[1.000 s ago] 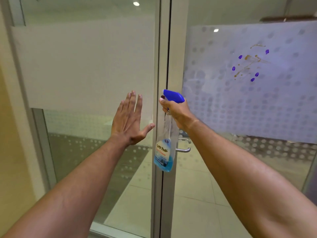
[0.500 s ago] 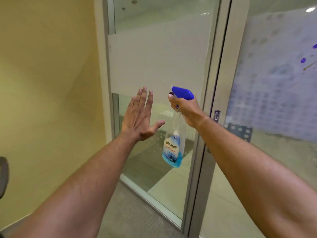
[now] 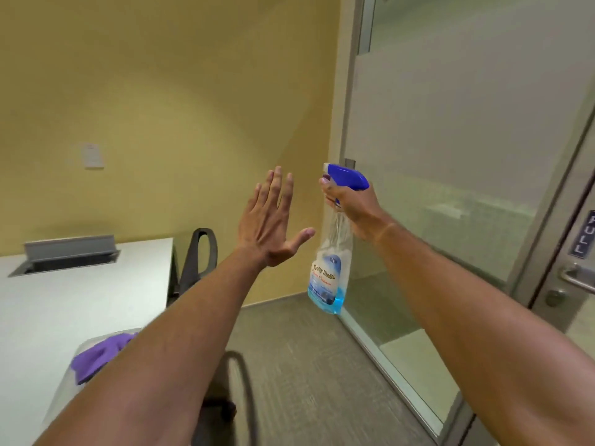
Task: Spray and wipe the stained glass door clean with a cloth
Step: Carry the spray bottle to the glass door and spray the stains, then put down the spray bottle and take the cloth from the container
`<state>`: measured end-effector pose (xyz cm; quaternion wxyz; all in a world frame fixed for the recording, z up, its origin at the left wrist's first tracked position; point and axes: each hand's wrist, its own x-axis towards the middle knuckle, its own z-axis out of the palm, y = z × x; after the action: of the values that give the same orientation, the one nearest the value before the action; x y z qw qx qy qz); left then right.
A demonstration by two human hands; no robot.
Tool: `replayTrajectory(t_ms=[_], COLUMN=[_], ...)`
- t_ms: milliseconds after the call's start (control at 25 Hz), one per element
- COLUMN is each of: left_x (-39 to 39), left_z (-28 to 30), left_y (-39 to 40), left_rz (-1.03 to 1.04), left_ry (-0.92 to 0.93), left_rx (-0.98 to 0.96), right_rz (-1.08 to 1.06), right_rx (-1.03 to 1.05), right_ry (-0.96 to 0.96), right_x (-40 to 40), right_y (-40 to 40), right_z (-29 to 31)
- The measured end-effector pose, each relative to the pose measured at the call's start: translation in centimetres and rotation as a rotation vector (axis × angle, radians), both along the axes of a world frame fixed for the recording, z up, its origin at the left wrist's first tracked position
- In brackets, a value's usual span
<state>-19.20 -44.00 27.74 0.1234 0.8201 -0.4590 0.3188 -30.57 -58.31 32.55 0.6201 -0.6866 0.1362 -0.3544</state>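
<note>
My right hand (image 3: 352, 206) grips the neck of a clear spray bottle (image 3: 328, 278) with a blue trigger head and a little blue liquid at the bottom. My left hand (image 3: 270, 220) is raised beside it, flat, fingers spread, holding nothing. A purple cloth (image 3: 96, 357) lies crumpled on the near corner of the white table (image 3: 64, 307), partly hidden by my left forearm. The glass door (image 3: 582, 284) shows only its edge at the far right, with a "PULL" sign and a metal handle. Its stains are out of view.
A fixed frosted glass panel (image 3: 450, 156) stands right of the bottle. A yellow wall (image 3: 161, 107) fills the left. A dark chair (image 3: 199, 252) stands by the table, and a grey cable box (image 3: 69, 254) sits in the tabletop. Grey carpet (image 3: 306, 365) covers the floor.
The view has swung left, away from the stained door, bringing the yellow wall, table and purple cloth into sight. Both hands keep the same pose, the right still holding the bottle.
</note>
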Motion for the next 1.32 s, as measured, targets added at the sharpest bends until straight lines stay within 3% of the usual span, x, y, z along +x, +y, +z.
replayTrajectory(t_ms=[600, 1000, 1320], left_x=[13.4, 18.0, 20.8], left_z=[-7.2, -13.8, -18.9], left_y=[32.5, 42.8, 48.4], left_rz=[0.331, 0.464, 0.634], left_ry=[0.098, 0.236, 0.353], left_rx=[0.064, 0.068, 0.025], right_rz=[0.301, 0.413, 0.406], right_rx=[0.074, 0.112, 0.154], right_ry=[0.058, 0.216, 0.217], right_x=[17.1, 26.5, 32.4], right_y=[27.9, 38.2, 44.4], right_z=[-6.6, -13.7, -19.3])
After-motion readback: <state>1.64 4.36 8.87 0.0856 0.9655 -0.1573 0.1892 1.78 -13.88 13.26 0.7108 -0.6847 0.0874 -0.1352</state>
